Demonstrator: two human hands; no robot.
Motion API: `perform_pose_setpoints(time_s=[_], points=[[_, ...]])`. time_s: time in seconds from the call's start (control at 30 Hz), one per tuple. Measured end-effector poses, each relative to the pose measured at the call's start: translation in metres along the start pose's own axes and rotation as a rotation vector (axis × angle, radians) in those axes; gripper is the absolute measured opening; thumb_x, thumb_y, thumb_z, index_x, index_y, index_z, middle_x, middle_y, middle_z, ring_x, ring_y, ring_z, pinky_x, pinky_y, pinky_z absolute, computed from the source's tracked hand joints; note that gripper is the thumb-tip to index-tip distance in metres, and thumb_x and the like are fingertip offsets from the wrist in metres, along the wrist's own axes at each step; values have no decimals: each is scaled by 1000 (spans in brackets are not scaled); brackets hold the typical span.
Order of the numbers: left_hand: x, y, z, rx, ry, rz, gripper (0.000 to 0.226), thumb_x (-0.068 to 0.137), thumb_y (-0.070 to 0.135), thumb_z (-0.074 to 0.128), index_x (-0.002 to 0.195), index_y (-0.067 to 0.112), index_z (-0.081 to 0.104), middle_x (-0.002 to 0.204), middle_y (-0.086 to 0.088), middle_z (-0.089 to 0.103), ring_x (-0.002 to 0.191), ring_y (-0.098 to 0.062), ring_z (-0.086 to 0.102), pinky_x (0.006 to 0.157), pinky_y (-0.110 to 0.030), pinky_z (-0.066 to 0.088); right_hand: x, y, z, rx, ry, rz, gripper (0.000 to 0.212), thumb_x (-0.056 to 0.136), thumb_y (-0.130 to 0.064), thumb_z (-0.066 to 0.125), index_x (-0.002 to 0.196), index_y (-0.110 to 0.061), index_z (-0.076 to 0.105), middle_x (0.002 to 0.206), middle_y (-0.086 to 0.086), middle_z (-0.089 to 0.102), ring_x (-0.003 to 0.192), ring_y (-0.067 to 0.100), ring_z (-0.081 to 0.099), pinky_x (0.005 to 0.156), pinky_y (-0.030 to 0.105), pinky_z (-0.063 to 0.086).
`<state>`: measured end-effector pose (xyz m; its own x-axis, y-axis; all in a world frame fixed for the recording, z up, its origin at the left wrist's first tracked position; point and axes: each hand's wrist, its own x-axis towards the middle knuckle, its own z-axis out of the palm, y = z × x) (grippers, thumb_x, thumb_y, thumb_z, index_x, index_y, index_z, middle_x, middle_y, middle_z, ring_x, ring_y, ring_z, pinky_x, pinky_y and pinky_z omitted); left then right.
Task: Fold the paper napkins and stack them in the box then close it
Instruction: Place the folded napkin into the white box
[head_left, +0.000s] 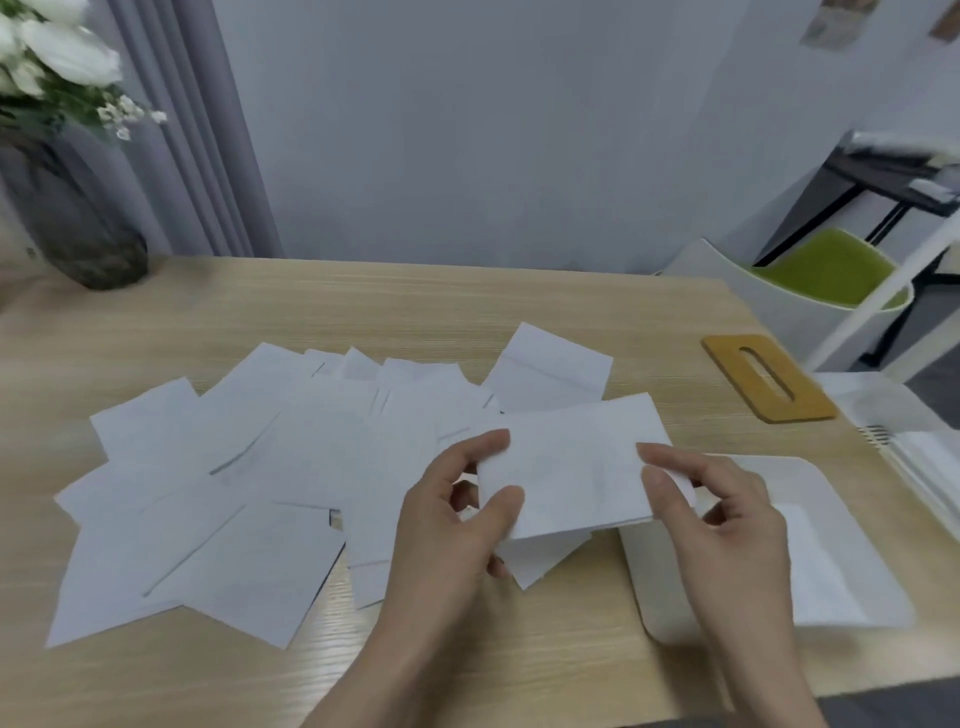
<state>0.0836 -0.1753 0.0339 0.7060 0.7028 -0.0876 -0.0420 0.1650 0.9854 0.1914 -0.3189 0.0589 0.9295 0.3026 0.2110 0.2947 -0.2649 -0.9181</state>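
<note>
A white paper napkin (571, 462) is held folded above the table, between both hands. My left hand (457, 525) pinches its left edge with thumb and fingers. My right hand (722, 514) pinches its right edge. Several unfolded white napkins (249, 493) lie spread over the wooden table (363, 301) to the left. The white box (670, 597) stands open at the right, just under my right hand, with a folded napkin (821, 566) lying inside. Its wooden lid (766, 376), which has a slot, lies flat farther back right.
A dark vase (72, 223) with white flowers stands at the table's back left corner. A white chair with a green cushion (826, 270) sits beyond the right edge. A white container (904, 415) is at the far right.
</note>
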Motion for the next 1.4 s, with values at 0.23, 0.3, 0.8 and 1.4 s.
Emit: perform_pose_setpoints(time_s=[0.23, 0.3, 0.8, 1.4], points=[[-9, -8, 43, 107, -41, 16, 34, 74, 27, 75, 102, 45, 72, 88, 13, 66, 74, -7, 58, 62, -20, 51, 8, 20, -44, -34, 76, 6, 25, 84, -17, 67, 83, -42, 71, 93, -35, 60, 107, 3, 49, 82, 18, 35], [-12, -11, 55, 167, -75, 38, 31, 81, 26, 74, 104, 47, 70, 102, 23, 66, 82, 3, 58, 74, -17, 48, 9, 27, -57, -53, 102, 15, 25, 84, -15, 67, 85, -39, 71, 93, -36, 59, 109, 5, 49, 83, 16, 34], [-18, -37, 109, 710, -262, 459, 48, 88, 54, 37, 130, 37, 54, 127, 28, 52, 143, 11, 8, 115, -36, -25, 5, 62, -118, -336, 217, -12, 33, 82, -10, 71, 77, -42, 65, 78, -26, 63, 100, 6, 46, 104, 27, 20], [-14, -40, 115, 1070, -277, 643, 32, 88, 40, 43, 89, 30, 74, 108, 7, 63, 135, -24, 46, 117, -54, -14, 7, 85, -134, -706, 92, -101, 19, 84, -16, 71, 82, -36, 70, 85, -21, 59, 99, 5, 43, 88, 29, 15]])
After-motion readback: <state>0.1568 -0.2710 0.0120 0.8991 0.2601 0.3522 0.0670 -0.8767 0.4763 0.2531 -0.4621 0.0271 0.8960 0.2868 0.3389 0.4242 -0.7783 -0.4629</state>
